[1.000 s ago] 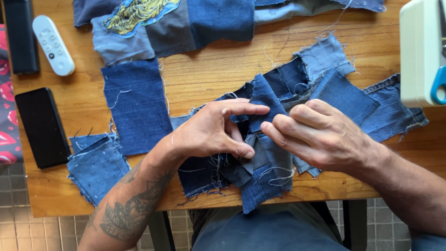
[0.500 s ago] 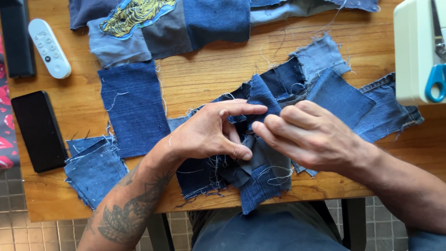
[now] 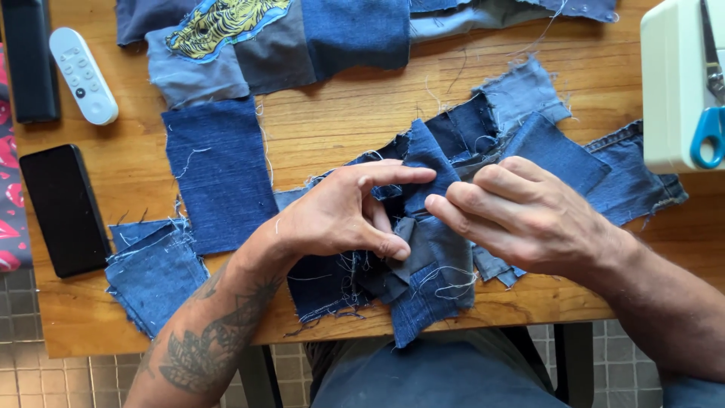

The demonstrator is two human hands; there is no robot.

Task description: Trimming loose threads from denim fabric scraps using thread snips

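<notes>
Both hands pinch a folded denim strip at the wooden table's near edge: left hand with thumb and forefinger closed on it, right hand with fingers curled over it.

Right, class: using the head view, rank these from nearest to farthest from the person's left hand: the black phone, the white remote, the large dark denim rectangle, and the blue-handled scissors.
From the left hand:
1. Large dark denim rectangle, just left of the hand.
2. Black phone, at the table's left edge.
3. White remote, far left, top corner.
4. Blue-handled scissors, far right, on the white machine.
</notes>
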